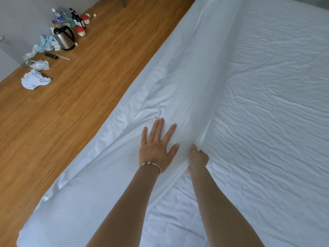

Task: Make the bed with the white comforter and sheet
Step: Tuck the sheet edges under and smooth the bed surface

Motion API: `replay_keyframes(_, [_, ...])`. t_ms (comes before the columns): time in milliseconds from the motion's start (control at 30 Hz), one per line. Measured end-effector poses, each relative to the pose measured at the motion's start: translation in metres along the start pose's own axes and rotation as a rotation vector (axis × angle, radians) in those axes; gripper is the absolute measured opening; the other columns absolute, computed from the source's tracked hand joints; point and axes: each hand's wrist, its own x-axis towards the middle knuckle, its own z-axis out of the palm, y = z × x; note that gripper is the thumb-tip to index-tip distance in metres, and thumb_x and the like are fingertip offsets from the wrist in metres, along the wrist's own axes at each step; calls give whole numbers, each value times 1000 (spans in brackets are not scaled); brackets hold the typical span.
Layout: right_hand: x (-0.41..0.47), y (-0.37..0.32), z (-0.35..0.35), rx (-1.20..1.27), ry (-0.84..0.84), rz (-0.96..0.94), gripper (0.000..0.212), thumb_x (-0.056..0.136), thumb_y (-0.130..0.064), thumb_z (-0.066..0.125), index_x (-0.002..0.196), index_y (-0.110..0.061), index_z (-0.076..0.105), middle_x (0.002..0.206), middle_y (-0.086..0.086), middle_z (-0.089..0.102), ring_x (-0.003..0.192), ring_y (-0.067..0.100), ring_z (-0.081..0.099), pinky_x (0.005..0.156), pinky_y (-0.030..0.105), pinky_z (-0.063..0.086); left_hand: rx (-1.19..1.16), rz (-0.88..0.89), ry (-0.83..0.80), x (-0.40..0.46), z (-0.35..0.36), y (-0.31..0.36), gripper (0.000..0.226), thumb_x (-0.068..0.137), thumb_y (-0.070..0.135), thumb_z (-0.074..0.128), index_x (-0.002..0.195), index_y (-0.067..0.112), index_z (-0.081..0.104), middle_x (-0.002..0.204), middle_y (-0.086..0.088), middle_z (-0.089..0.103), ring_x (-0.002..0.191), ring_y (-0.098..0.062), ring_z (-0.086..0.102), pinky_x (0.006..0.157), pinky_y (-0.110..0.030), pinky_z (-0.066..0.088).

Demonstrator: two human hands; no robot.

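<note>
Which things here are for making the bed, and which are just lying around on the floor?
For the bed: the comforter, pressed flat by the left hand, its edge gripped by the right hand; the sheet underneath.

Just lying about: kettle, bottles, crumpled cloths, a dark phone-like thing.

**A lived-in bedroom**

A wide bed [267,104] under white linen fills the right side. Beside it runs wood-plank flooring [89,104], where a kettle [64,37], water bottles [57,16] and crumpled cloths [35,81] sit along the pale wall [21,18].
</note>
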Motion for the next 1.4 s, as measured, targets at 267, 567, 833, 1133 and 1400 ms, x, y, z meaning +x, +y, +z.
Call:
replay_keyframes(267, [25,19,-40,111,69,51,22,92,-17,65,92,5,63,79,9,61,78,28,60,83,42,53,-86,-10,9,6,-4,-16,62,94,66,15,147,50,-13,159,9,-19,143,-5,-25,116,-37,-20])
replay_keyframes(567, [12,11,-31,-567,146,-468,27,82,-6,66,105,-14,54,99,1,55,84,21,55,68,29,43,-13,-26,-25,5,-1,-11,94,75,88,24,145,47,-23,154,7,-32,140,-9,-34,117,-42,-17])
replay_keyframes(833, [-24,-10,20,366,-539,309,62,95,-67,30,116,-18,62,114,11,68,109,33,62,87,47,52,-31,-33,67,-7,-10,-12,128,62,81,55,147,33,-26,153,-8,-36,141,-22,-33,120,-41,-6])
replay_keyframes(1133, [-21,-3,21,399,-616,290,62,87,-63,50,124,-17,64,123,12,67,117,37,59,101,54,45,10,-231,-38,-33,-20,-27,133,54,85,56,144,37,-28,158,-11,-19,147,-24,-15,110,-48,11])
replay_keyframes(1400, [-56,-15,16,-678,-139,-975,52,99,-18,42,150,-22,34,160,0,24,145,20,25,111,38,29,-409,-232,-139,-63,-47,-85,116,65,67,71,152,38,1,160,14,-2,147,-11,3,118,-28,9])
